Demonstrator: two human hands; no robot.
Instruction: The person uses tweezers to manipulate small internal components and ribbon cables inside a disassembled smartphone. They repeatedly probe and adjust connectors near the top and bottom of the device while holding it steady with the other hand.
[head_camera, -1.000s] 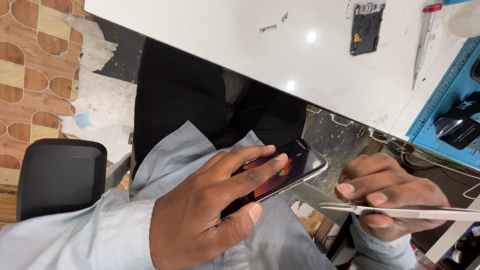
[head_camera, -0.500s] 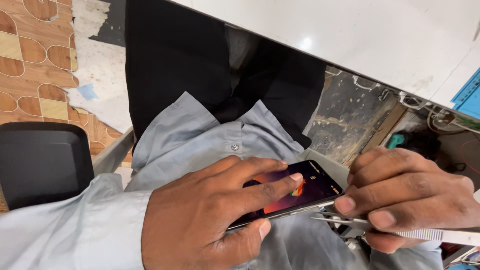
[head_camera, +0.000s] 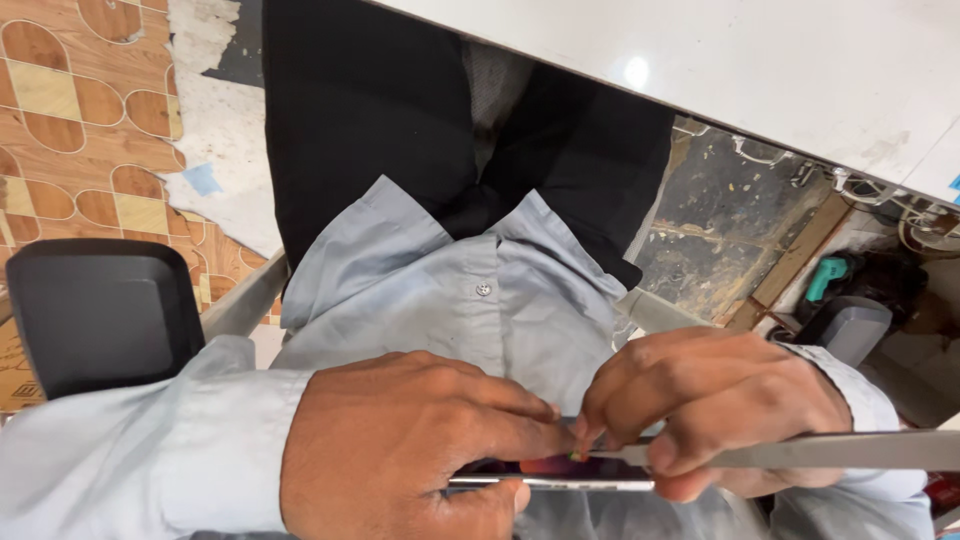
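A smartphone (head_camera: 560, 472) lies almost edge-on over my lap, low in the head view, its screen showing dark with an orange glow. My left hand (head_camera: 400, 450) wraps around its left half, fingers lying across the screen and thumb under the edge. My right hand (head_camera: 715, 410) sits on the phone's right half and pinches long metal tweezers (head_camera: 800, 452), which run off to the right edge. The tweezers' tip rests at the phone's upper edge, where my fingertips meet. Most of the phone is hidden under both hands.
A white table top (head_camera: 750, 70) fills the upper right above my knees. A black chair armrest (head_camera: 100, 310) stands at the left over tiled floor (head_camera: 70, 130). At the right under the table lie cables (head_camera: 880, 190), a teal tool (head_camera: 825, 278) and a grey object (head_camera: 855, 325).
My view has tipped down, so the table and its tools slid out of view. The phone turned from face-up to nearly edge-on, and my right hand closed in with the tweezers onto its edge.
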